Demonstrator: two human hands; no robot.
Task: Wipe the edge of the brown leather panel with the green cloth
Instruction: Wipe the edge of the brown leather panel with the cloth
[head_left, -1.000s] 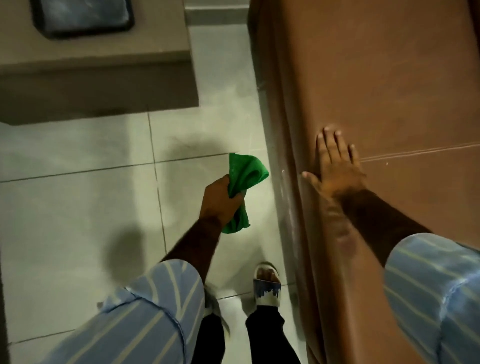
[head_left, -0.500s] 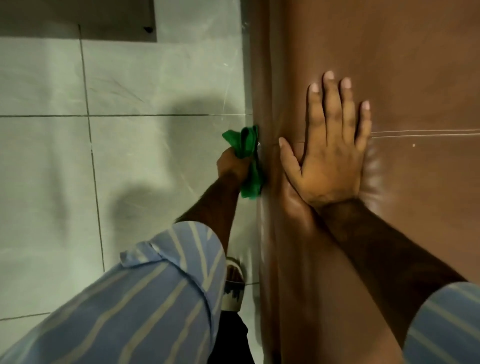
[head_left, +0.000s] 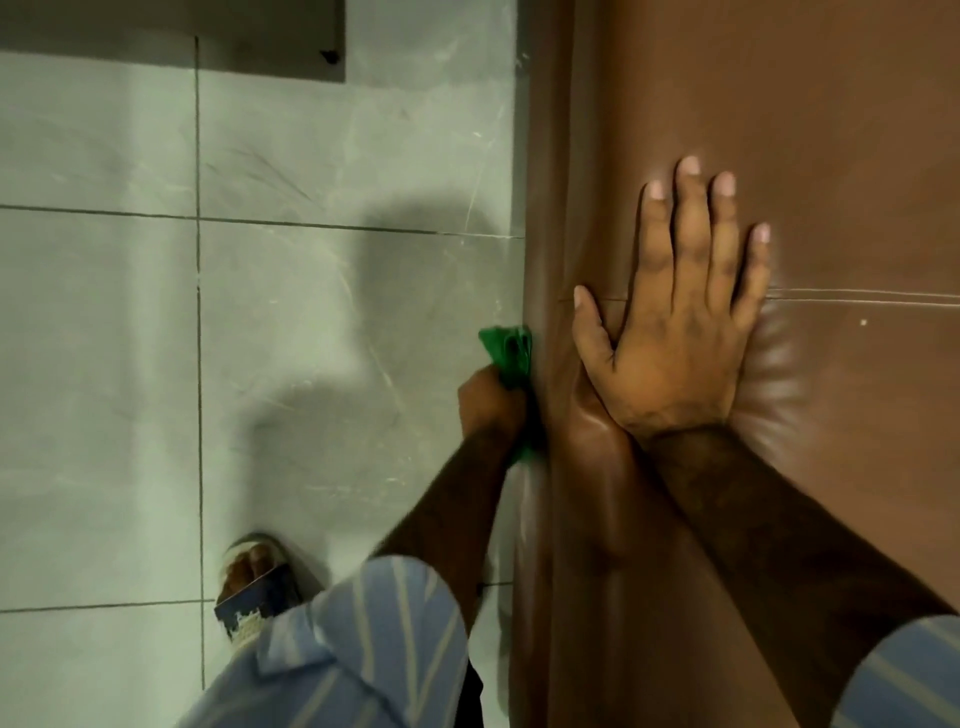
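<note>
Presently, findings run from the person's feet outward.
Footing: a foot in a blue-and-white patterned sandal (head_left: 258, 587) stands on the pale grey tiled floor (head_left: 156, 364), just beside the furniture; the body leans in, so a slip on glossy tile would pull the wipe off line.
Left hand (head_left: 491, 402): closed in a fist around the bunched green cloth (head_left: 508, 349), pressing it against the vertical side edge.
Cloth risk: only a small wad meets the surface; most of it is hidden in the fist, so knuckles rather than fabric may rub the edge if the bundle shifts.
Task surface: the padded brown leather panel (head_left: 831, 156) fills the right of the view; its rounded edge (head_left: 540, 260) runs away from the viewer, the cloth touching it about midway.
Right hand (head_left: 675, 322): flat, fingers spread, holding nothing, braced on the top face across a stitched seam (head_left: 857, 296); the padding dimples under it, and palm marks are likely.
Coverage: judged partial; the far stretch of edge could be missed if reach runs short.
</note>
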